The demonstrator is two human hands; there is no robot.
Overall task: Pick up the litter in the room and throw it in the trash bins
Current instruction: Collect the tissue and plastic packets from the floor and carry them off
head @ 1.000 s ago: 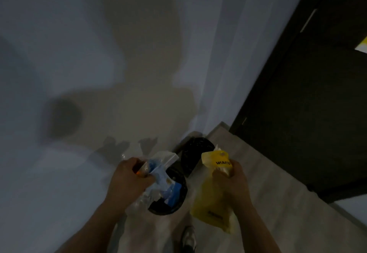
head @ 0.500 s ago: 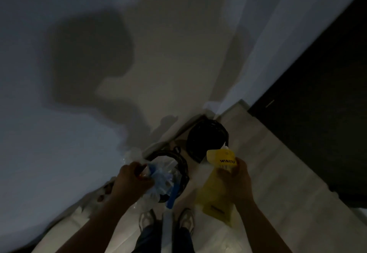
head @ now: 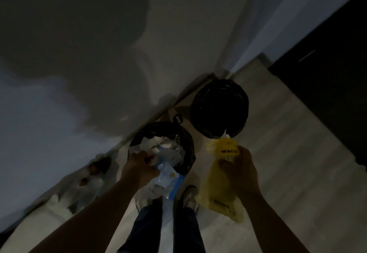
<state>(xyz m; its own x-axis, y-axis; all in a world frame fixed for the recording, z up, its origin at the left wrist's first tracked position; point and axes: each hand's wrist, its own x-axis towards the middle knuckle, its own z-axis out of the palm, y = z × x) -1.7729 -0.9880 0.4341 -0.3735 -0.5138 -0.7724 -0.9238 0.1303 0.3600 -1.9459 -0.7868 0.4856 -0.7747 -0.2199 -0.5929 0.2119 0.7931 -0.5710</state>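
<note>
your left hand (head: 139,168) is curled round clear and blue wrappers (head: 168,175), and you've stepped closer, so they now hang over the near bin (head: 186,139), ready to drop. it holds pale litter (head: 158,143). your right hand (head: 240,171) grips a yellow bag (head: 218,189) at its 3 o'clock. the far bin (head: 200,97), at 1 o'clock, looks dark inside.

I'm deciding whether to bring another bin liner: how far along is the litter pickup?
Done: the near bin already holds pale wrappers. In hand: the left hand grips clear and blue plastic over that bin's edge; the right hand grips a yellow bag beside the far bin, whose inside is too dark to read. Left: dropping both, and perhaps the white bag on the floor by the wall.
</note>
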